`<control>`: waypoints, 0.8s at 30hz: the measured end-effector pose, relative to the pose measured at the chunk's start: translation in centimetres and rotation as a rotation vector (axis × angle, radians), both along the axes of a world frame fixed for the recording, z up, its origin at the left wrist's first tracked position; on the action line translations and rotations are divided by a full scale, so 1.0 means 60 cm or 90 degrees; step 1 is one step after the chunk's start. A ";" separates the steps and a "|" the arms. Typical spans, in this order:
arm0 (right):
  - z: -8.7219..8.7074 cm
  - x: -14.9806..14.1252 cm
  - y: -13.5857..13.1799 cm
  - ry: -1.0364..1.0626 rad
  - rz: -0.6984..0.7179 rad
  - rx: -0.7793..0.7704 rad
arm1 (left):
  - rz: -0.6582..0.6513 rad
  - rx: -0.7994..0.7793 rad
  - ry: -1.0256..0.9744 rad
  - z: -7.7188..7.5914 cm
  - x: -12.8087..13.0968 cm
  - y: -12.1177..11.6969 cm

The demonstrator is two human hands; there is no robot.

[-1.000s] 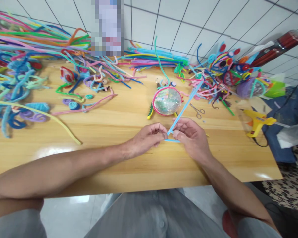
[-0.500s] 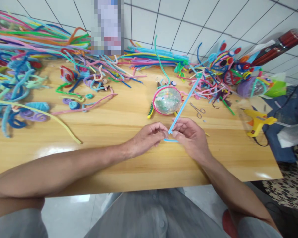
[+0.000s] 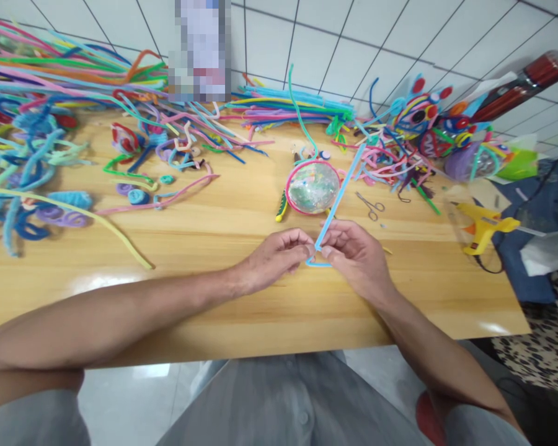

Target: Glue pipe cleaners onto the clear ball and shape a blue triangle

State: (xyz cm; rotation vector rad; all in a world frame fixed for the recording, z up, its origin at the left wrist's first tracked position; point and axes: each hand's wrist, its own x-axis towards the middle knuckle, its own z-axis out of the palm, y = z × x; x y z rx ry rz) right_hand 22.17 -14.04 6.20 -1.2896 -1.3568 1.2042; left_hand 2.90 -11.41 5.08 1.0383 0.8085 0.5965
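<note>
Between my hands is a light blue pipe cleaner (image 3: 343, 189), bent sharply near my fingertips, with a long straight part slanting up and right and a shorter part running below toward my right palm. My left hand (image 3: 281, 257) pinches it at the bend with thumb and forefinger. My right hand (image 3: 356, 254) grips it just to the right, thumb against the fingers. Just beyond the hands lies a clear plastic ball (image 3: 314, 187) ringed with a pink pipe cleaner. Pliers with a green and yellow handle (image 3: 281, 206) lie partly hidden under the ball.
Small scissors (image 3: 371, 206) and a yellow glue gun (image 3: 486, 228) lie to the right. Loose pipe cleaners (image 3: 23, 142) pile up on the left, and a bundle (image 3: 292, 110) lies along the tiled wall. Decorated figures (image 3: 416, 118) stand at the back right. A yellow pipe cleaner (image 3: 102, 223) lies left.
The long part of the blue pipe cleaner has swung slightly left at its far end, and its bend has become sharper. Both hands stay nearly in place.
</note>
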 end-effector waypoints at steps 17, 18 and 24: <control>-0.002 0.002 0.000 -0.012 0.009 0.009 | 0.005 0.092 0.059 0.007 -0.004 0.000; -0.003 0.002 0.000 -0.012 0.010 0.009 | 0.004 0.095 0.061 0.007 -0.004 0.001; -0.003 0.003 0.001 -0.019 0.019 0.005 | 0.003 0.120 0.058 -0.001 -0.004 0.001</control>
